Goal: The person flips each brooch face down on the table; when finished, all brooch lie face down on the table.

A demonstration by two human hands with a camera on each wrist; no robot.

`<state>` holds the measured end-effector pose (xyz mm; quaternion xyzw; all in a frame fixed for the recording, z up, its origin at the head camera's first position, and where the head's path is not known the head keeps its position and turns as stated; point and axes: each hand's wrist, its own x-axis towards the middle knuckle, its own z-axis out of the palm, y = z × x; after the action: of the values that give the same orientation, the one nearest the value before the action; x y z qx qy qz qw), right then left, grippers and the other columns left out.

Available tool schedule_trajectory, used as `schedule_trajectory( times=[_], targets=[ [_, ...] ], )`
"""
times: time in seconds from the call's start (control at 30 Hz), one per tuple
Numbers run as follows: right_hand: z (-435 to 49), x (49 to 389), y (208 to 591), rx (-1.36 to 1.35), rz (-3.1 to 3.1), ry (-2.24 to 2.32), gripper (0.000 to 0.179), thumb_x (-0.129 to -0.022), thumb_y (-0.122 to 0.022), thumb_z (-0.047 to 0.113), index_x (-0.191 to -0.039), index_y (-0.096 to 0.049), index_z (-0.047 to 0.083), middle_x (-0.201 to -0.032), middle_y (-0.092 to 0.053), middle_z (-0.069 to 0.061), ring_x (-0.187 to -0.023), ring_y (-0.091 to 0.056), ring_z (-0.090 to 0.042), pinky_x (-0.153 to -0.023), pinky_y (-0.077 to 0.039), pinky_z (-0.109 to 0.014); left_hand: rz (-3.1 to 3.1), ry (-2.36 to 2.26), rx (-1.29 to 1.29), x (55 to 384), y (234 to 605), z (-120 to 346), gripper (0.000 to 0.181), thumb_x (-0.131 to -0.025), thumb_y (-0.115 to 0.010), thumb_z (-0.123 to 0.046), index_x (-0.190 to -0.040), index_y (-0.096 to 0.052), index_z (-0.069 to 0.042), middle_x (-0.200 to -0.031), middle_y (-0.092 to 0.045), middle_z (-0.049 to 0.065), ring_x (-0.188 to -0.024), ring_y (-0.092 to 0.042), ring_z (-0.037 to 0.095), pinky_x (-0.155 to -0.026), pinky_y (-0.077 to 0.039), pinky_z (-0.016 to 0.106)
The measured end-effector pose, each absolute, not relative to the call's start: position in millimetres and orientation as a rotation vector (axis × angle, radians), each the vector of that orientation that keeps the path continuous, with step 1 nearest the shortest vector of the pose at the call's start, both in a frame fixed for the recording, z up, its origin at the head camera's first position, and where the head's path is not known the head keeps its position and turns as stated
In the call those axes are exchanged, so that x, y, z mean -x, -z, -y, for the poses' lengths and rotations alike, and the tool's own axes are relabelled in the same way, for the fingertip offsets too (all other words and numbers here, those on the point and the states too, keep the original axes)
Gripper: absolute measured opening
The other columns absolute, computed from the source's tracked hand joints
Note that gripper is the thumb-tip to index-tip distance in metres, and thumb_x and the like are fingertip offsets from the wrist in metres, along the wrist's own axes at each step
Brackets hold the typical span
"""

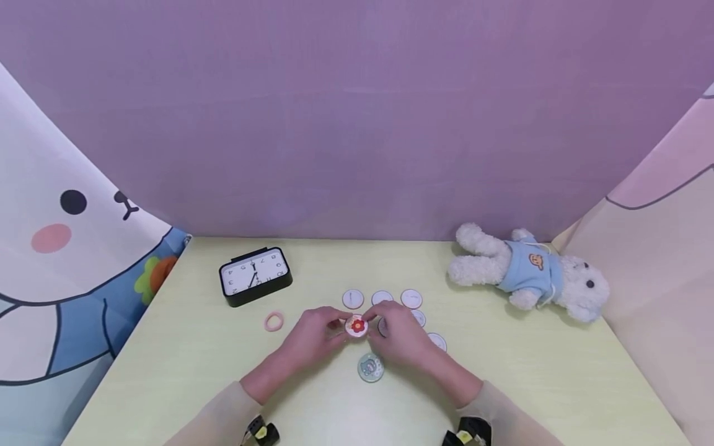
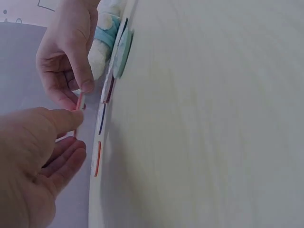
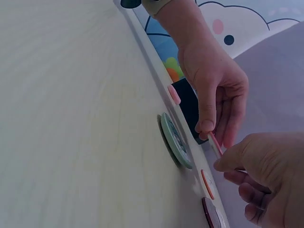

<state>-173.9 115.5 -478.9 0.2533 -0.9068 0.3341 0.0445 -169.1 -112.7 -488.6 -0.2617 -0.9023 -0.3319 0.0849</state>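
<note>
Between my two hands is a small round disc (image 1: pixel 357 326) with a red flower on its upper face. My left hand (image 1: pixel 313 337) pinches its left edge between thumb and fingers, and my right hand (image 1: pixel 400 333) pinches the opposite edge. Both wrist views show the disc (image 2: pixel 80 102) edge-on, raised off the table, with a thin red rim. Just below my hands lies a pale green round disc (image 1: pixel 370 367) with a cartoon figure. Several white-faced round discs, such as one white disc (image 1: pixel 352 299), lie flat beyond and beside my right hand, which partly hides some.
On the pale table (image 1: pixel 184 371), a black-framed clock (image 1: pixel 255 277) lies face up at the back left. A pink ring (image 1: pixel 274 321) is left of my left hand. A white plush toy (image 1: pixel 530 272) in a blue top lies at the back right. Purple cloth (image 1: pixel 357 124) hangs behind.
</note>
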Motion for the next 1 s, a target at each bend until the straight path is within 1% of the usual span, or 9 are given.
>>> schedule_trajectory(
  times=[0.1, 0.17, 0.23, 0.37, 0.53, 0.67, 0.8, 0.87, 1.0],
  targets=[
    [-119.5, 172.9, 476.5, -0.709, 2.758, -1.056, 0.025, -0.085, -0.083, 0.006, -0.107, -0.079, 0.018, -0.104, -0.076, 0.004, -0.084, -0.062, -0.016, -0.074, -0.052, -0.023, 2.649, 1.011, 0.807, 168.8, 486.4, 112.1, 0.032, -0.088, -0.087, -0.012, -0.118, -0.080, -0.009, -0.108, -0.082, 0.006, -0.090, -0.078, 0.017, -0.083, -0.066, 0.027],
    [-121.7, 172.7, 474.8, -0.686, 2.748, -1.057, 0.024, -0.086, -0.083, 0.007, -0.106, -0.079, 0.020, -0.103, -0.076, 0.005, -0.081, -0.060, -0.013, -0.073, -0.050, -0.021, 2.623, 1.050, 0.809, 168.0, 484.5, 111.9, 0.032, -0.088, -0.087, -0.011, -0.119, -0.079, -0.009, -0.113, -0.082, 0.006, -0.094, -0.079, 0.019, -0.086, -0.066, 0.028],
    [-123.9, 171.8, 472.0, -0.681, 2.726, -1.056, 0.024, -0.086, -0.084, 0.007, -0.106, -0.079, 0.020, -0.101, -0.076, 0.003, -0.078, -0.056, -0.010, -0.070, -0.049, -0.020, 2.590, 1.099, 0.805, 167.0, 482.5, 111.7, 0.032, -0.088, -0.087, -0.011, -0.119, -0.079, -0.008, -0.115, -0.082, 0.006, -0.097, -0.080, 0.020, -0.088, -0.066, 0.029],
    [-128.1, 170.5, 465.9, -0.698, 2.659, -1.061, 0.024, -0.086, -0.084, 0.006, -0.107, -0.079, 0.019, -0.098, -0.077, -0.002, -0.073, -0.051, -0.007, -0.066, -0.045, -0.019, 2.481, 1.193, 0.813, 165.9, 479.8, 110.5, 0.031, -0.086, -0.088, -0.008, -0.116, -0.079, -0.007, -0.115, -0.082, 0.008, -0.100, -0.081, 0.021, -0.090, -0.066, 0.030],
    [-131.3, 170.1, 459.0, -0.728, 2.584, -1.059, 0.026, -0.085, -0.086, 0.005, -0.105, -0.080, 0.020, -0.097, -0.078, 0.000, -0.071, -0.050, -0.004, -0.063, -0.044, -0.019, 2.340, 1.274, 0.824, 166.0, 477.4, 107.6, 0.026, -0.086, -0.089, -0.006, -0.110, -0.080, -0.008, -0.115, -0.082, 0.009, -0.099, -0.082, 0.022, -0.090, -0.065, 0.026],
    [-132.5, 170.1, 456.3, -0.737, 2.544, -1.072, 0.026, -0.084, -0.086, 0.005, -0.103, -0.080, 0.021, -0.096, -0.078, 0.002, -0.069, -0.049, -0.002, -0.062, -0.043, -0.019, 2.267, 1.299, 0.823, 165.5, 474.1, 104.8, 0.022, -0.087, -0.087, -0.005, -0.108, -0.081, -0.009, -0.113, -0.082, 0.009, -0.096, -0.082, 0.021, -0.088, -0.064, 0.023],
    [-133.1, 170.8, 456.3, -0.750, 2.499, -1.083, 0.024, -0.085, -0.086, 0.006, -0.101, -0.080, 0.022, -0.092, -0.077, 0.008, -0.067, -0.049, 0.000, -0.060, -0.042, -0.019, 2.223, 1.310, 0.806, 165.4, 470.8, 102.7, 0.017, -0.090, -0.083, -0.002, -0.105, -0.081, -0.009, -0.103, -0.084, 0.007, -0.089, -0.082, 0.018, -0.084, -0.065, 0.022],
    [-132.9, 171.1, 456.5, -0.757, 2.481, -1.089, 0.023, -0.086, -0.085, 0.006, -0.101, -0.079, 0.022, -0.090, -0.075, 0.010, -0.066, -0.048, 0.001, -0.059, -0.042, -0.018, 2.219, 1.318, 0.790, 165.3, 469.5, 102.0, 0.016, -0.091, -0.082, -0.001, -0.104, -0.081, -0.010, -0.099, -0.084, 0.005, -0.086, -0.081, 0.016, -0.079, -0.065, 0.021],
    [-132.2, 170.6, 455.7, -0.777, 2.461, -1.120, 0.020, -0.088, -0.084, 0.006, -0.103, -0.079, 0.018, -0.090, -0.075, 0.009, -0.066, -0.050, 0.001, -0.057, -0.044, -0.018, 2.243, 1.326, 0.751, 164.8, 467.5, 101.2, 0.018, -0.092, -0.081, -0.004, -0.107, -0.079, -0.012, -0.097, -0.083, 0.003, -0.080, -0.078, 0.012, -0.068, -0.064, 0.020]
  ],
)
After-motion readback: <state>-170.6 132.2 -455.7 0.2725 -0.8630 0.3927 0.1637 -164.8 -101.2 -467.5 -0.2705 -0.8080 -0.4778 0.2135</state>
